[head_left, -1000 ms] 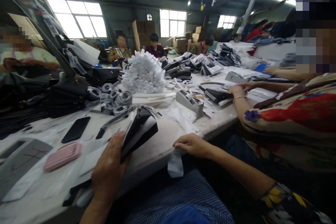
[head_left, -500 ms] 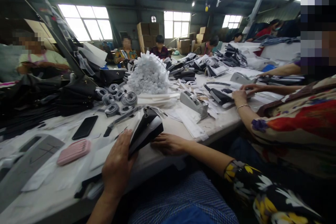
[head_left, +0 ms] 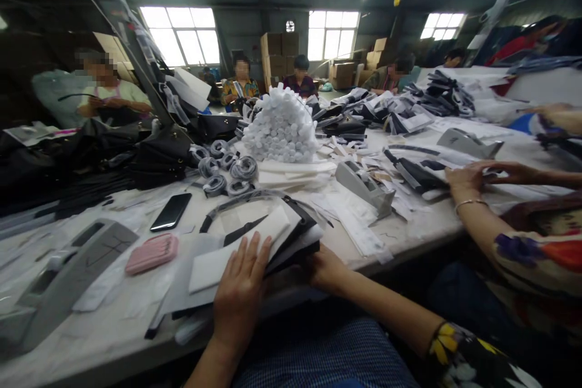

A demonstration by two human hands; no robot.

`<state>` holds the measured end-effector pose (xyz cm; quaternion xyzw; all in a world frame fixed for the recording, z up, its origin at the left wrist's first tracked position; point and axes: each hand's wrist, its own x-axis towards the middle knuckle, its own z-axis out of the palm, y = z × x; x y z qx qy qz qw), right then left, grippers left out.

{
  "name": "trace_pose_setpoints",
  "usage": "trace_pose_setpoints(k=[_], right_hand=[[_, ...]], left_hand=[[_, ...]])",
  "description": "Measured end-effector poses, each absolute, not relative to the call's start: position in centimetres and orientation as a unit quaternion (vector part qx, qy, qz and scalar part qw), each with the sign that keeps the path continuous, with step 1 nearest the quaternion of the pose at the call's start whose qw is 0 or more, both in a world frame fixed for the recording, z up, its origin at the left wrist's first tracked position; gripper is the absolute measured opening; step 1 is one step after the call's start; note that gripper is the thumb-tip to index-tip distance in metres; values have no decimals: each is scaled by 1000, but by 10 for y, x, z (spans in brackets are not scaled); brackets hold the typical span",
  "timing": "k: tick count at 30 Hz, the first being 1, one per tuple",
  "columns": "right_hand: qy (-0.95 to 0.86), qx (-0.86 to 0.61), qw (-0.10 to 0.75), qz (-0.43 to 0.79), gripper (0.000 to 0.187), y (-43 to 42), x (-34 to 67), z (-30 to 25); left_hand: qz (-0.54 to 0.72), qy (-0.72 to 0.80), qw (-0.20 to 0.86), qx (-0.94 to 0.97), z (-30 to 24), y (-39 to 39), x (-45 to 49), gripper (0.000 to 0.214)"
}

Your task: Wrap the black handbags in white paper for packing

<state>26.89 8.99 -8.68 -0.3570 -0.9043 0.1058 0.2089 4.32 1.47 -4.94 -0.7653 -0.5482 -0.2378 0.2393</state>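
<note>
A black flat bag piece (head_left: 297,236) with a white sheet (head_left: 236,251) on top lies on the white table (head_left: 409,233) right in front of me. My left hand (head_left: 240,291) rests flat on the white sheet with its fingers stretched out. Pressed against the right end of the black piece is my right hand (head_left: 325,268), its fingers curled around that edge and partly hidden under it. A dark strap (head_left: 254,200) curves just behind the piece.
A pink case (head_left: 152,253) and a black phone (head_left: 170,211) lie to the left, near a grey tape dispenser (head_left: 68,273). Behind are grey tape rolls (head_left: 222,167), a heap of white rolls (head_left: 282,127) and another dispenser (head_left: 364,185). A co-worker's hands (head_left: 468,179) work at the right.
The black piece, held tilted up before, now lies flat under my left hand. My right hand moved left from the table edge to the piece's right end.
</note>
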Motion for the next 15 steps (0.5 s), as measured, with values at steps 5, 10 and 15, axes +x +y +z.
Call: trace_pose_setpoints(k=[5,10,15], right_hand=[[-924,-248,280,77,15,64,282,-71],[-876,-150,437,137,14,67,281,2],[-877,-439,147,129,24,162,218,27]], left_hand=[[-205,-543,267,-770,-56,10,57,60],[-197,-531,284,-774,-65,6,72,56],[-181,-538,289,-771,-64,0,82,56]])
